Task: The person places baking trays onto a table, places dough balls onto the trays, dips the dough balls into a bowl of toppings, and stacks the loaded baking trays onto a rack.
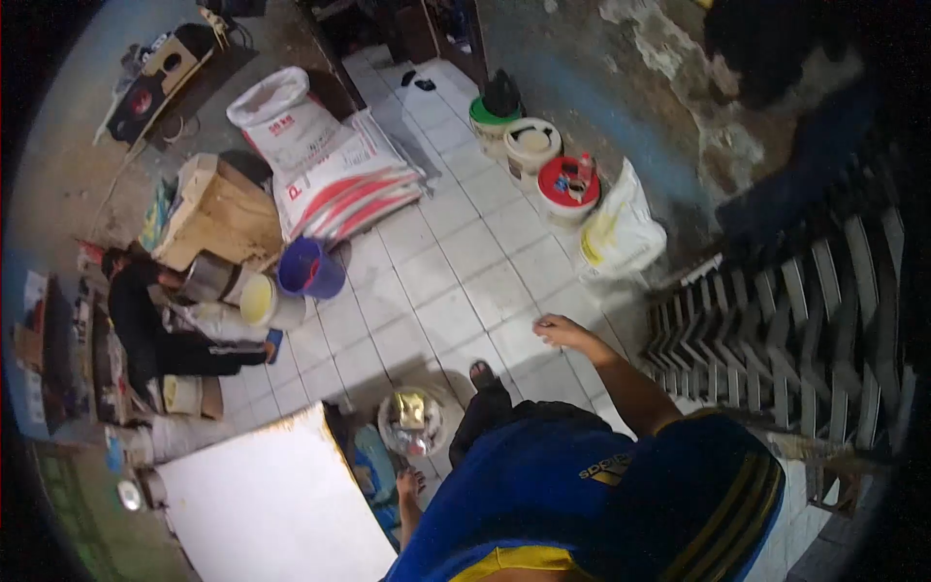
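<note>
My right hand hangs over the tiled floor with its fingers loosely bent and somewhat apart, and nothing shows in it. My left hand is low beside the white-topped table, its fingers apart and no object visible in them. Just beyond the left hand stands a round tub with a gold packet and other small items in it. One sandalled foot is on the tiles between my hands.
A metal rack rises at the right. Lidded buckets and a white sack line the wall. Large printed sacks, a purple bucket and a person in dark clothes are on the left.
</note>
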{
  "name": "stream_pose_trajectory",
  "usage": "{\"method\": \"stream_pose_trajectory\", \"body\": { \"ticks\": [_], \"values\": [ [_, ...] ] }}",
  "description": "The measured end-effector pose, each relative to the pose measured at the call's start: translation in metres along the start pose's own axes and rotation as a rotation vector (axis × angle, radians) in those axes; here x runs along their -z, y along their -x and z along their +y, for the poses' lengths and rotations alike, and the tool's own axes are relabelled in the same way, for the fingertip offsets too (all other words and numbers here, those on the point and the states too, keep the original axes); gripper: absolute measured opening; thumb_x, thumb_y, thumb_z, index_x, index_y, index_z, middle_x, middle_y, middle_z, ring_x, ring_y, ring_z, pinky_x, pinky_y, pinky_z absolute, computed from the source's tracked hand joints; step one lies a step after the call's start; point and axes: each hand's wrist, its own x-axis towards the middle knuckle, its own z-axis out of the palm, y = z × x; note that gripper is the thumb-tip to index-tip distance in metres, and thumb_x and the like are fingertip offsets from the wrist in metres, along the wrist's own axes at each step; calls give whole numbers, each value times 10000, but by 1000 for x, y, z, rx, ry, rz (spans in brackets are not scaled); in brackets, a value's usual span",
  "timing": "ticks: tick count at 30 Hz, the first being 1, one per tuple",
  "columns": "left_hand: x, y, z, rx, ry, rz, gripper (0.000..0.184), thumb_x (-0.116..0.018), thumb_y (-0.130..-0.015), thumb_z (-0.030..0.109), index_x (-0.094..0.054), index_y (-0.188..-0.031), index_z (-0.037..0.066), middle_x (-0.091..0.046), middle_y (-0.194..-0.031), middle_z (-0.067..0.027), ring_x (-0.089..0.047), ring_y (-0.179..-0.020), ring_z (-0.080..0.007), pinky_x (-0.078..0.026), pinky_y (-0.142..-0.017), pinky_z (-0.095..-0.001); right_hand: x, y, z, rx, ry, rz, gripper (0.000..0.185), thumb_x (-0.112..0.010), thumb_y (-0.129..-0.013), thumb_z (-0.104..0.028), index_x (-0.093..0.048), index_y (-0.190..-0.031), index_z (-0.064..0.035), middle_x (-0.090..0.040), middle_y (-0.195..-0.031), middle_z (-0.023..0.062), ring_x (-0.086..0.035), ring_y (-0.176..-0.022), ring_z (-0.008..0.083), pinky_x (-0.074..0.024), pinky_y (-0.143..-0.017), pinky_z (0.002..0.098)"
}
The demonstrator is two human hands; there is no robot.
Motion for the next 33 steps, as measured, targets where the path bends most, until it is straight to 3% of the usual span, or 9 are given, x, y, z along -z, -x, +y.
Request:
{"method": "stream_pose_trajectory", "body": {
  "ticks": [5,7,12,15,19,24,27,32,33],
  "values": [
    [-97,-173,269,-56,-494,-124,207,-639,-1022,265,-615,-1190,145,-671,-715,-93,-647,-577,-189,-507,-522,-321,104,-60,-64,134,-449,251,458,-700,-1023,-423,-655,-1361,-118,-711,-1142,3,-669,-917,119,-541,-771,283],
    [-162,-234,350,-288,-112,-256,261,-665,-1031,343,-618,-1214,162,-728,-909,-79,-683,-712,-176,-512,-557,-323,163,-128,-56,146,-548,248,428,-690,-1032,-412,-658,-1339,-116,-704,-1149,9,-663,-913,128,-542,-774,290],
    [-388,-331,588,-361,-456,-260,443,-621,-1055,380,-577,-1432,153,-736,-1174,-91,-693,-1034,-225,-559,-796,-405,287,-260,-128,36,-744,570,391,-621,-1063,-460,-655,-1247,-117,-662,-1199,54,-624,-1063,207,-520,-928,392],
    [-534,-370,683,-323,-391,-401,577,-576,-1073,477,-470,-1556,180,-587,-1505,-163,-572,-1364,-369,-471,-1102,-545,386,-368,-154,-96,-720,602,556,-592,-1065,-534,-582,-1447,-130,-648,-1371,70,-607,-1218,233,-490,-1027,414],
    [-725,-482,734,-262,-354,-548,733,-546,-1060,618,-355,-1658,239,-424,-1657,-155,-438,-1487,-388,-369,-1195,-570,503,-552,-133,89,-737,811,712,-541,-1087,-567,-456,-1591,-73,-538,-1555,147,-523,-1397,332,-410,-1157,463],
    [-933,-644,698,26,-314,-586,834,-516,-1027,715,-300,-1699,270,-377,-1700,-76,-369,-1536,-366,-273,-1229,-596,627,-754,-40,-45,-123,999,674,-495,-1113,-511,-460,-1557,-5,-483,-1564,255,-471,-1430,422,-372,-1191,489],
    [-1018,-758,653,-296,-418,-527,698,-489,-1099,539,-369,-1643,118,-408,-1674,-138,-410,-1520,-342,-306,-1241,-503,678,-841,26,22,359,930,654,-466,-1129,-477,-462,-1536,36,-450,-1570,320,-440,-1451,476,-350,-1212,504],
    [-1108,-855,646,-847,-788,-420,536,-452,-1138,351,-466,-1565,27,-503,-1574,-242,-444,-1420,-464,-376,-1191,-517,723,-885,-44,-337,-493,718,865,-383,-1090,-685,-375,-1642,-18,-407,-1658,238,-409,-1514,388,-326,-1245,498],
    [-1125,-850,656,-673,-722,-352,515,-433,-1142,338,-478,-1561,42,-516,-1548,-254,-465,-1333,-496,-394,-1163,-536,725,-887,-50,-374,-549,689,907,-366,-1083,-726,-358,-1663,-28,-398,-1676,222,-403,-1527,370,-321,-1251,497]
  ]
}}
